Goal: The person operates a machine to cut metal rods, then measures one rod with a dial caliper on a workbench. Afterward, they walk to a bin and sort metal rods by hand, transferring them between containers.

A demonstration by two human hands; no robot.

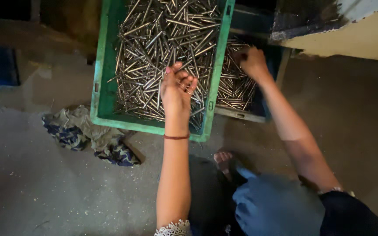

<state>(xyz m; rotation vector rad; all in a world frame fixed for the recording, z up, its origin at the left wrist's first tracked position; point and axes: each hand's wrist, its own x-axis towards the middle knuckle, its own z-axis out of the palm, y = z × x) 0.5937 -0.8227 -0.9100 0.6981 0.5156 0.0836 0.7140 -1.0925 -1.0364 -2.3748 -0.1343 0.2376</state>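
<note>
A: Metal rods (162, 39) are filling the big green crate (103, 87) sitting on the floor, with more lying in the dark tray (246, 114) to its right.

B: Yep, left hand (176, 89) is hovering over the crate, fingers curling around a few rods. Right hand (252, 63) is pressing into the tray's pile, grip hidden, can't tell.

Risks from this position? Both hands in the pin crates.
1. The left hand holds a few thin metal pins loosely over the green plastic crate; some may slip and fall back or onto the concrete floor.
2. The right hand digs bare into the heaped pins of the darker second crate; pin ends could prick it.
3. The green crate overlaps the second one's edge and may shift.
</note>
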